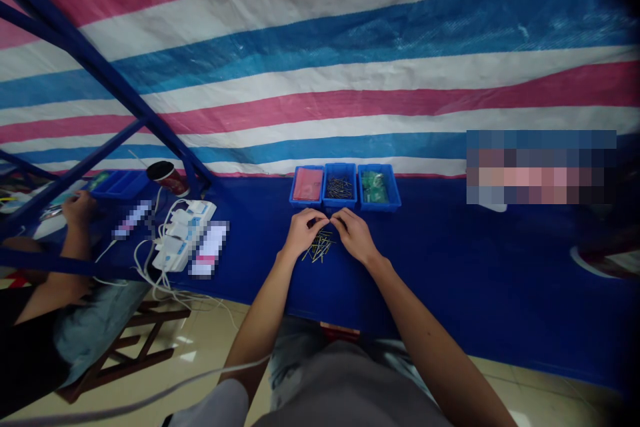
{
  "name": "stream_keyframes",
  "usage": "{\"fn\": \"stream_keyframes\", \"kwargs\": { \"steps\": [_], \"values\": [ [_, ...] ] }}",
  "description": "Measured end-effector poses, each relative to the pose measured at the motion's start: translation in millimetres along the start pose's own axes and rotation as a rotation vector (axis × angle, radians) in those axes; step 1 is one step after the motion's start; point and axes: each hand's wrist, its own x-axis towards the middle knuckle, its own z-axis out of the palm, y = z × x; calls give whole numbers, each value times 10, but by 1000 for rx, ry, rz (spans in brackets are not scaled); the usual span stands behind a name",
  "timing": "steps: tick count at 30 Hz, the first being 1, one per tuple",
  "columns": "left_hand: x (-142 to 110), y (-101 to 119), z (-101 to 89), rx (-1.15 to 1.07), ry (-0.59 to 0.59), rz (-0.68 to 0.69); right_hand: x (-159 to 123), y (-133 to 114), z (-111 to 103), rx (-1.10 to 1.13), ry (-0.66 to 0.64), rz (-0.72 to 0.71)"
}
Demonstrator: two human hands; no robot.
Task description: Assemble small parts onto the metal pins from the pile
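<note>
My left hand (303,230) and my right hand (354,232) meet fingertip to fingertip over the blue table, each with thumb and fingers pinched. Whatever lies in the pinches is too small to make out. Just below the fingers is a loose pile of thin, yellowish metal screws or nails (320,248). Beyond my hands three blue bins stand in a row. Pink packets (307,185) fill the left bin, dark screws or nails (340,187) lie in the middle one, and green plastic bags (375,187) in the right one.
To the left lie a white power strip (184,235) with tangled cables and a phone (209,249); a dark cup (169,177) stands behind. A blue metal frame (110,83) slants across the left, where another person's hand (79,207) rests. Striped sheeting (320,73) hangs behind the table.
</note>
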Motion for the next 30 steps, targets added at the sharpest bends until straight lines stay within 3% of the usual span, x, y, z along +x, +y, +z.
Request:
{"fn": "stream_keyframes", "kwargs": {
  "steps": [9, 16, 30],
  "values": [
    [-5, 6, 0, 9, -19, 13, 16, 54, 19, -87, 3, -26],
    [-4, -34, 4, 11, 0, -1, -6, 36, 13, 63, 39, 33],
    [-9, -27, 3, 11, -1, -6, -6, 12, 5, 65, 30, 8]
  ]
}}
